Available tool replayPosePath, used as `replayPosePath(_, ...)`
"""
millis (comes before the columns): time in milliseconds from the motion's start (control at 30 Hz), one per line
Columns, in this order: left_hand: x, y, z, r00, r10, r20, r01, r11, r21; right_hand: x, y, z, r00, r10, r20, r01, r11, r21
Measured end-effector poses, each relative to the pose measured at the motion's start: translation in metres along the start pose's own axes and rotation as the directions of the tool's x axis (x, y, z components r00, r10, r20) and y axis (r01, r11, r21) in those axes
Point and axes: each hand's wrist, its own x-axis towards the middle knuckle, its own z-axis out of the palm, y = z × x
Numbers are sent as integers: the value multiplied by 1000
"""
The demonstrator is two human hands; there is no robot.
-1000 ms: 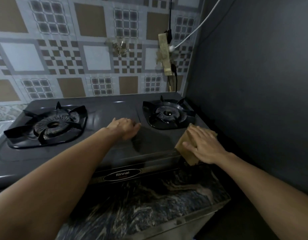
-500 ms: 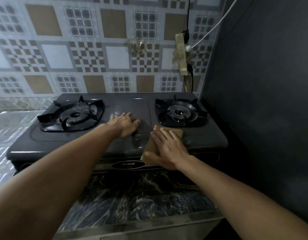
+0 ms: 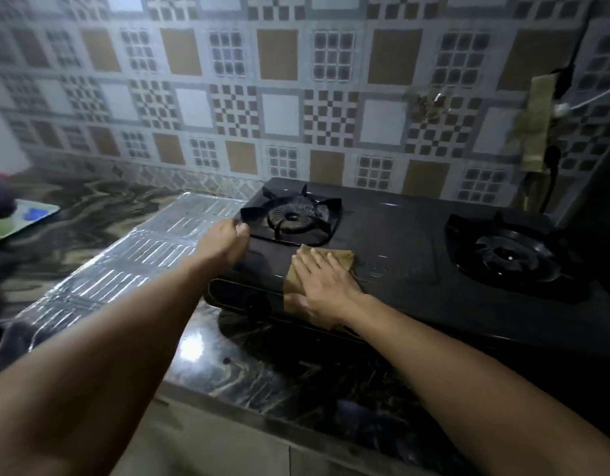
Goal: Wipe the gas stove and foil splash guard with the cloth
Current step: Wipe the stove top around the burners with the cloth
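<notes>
While the right hand presses flat, fingers spread, on the one cloth at the stove's front left, the left hand rests loosely curled, holding nothing, at the stove's left edge. The job looks midway: the top is being wiped, and the foil beside it appears still to do. Two burners show, and one sheet of foil.
</notes>
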Motion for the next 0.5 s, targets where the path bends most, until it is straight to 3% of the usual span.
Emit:
replayPosePath(133,9,-56,-16,965,-259,32,260,944,-201,33,-29,1,998,-61,12,61,998,26)
replayPosePath(267,12,-78,-23,923,-321,212,384,762,-521,69,-57,5,994,-107,2,107,994,10)
replayPosePath(500,26,-112,-34,834,-351,426,551,577,-603,122,-96,3,992,-113,49,110,992,57)
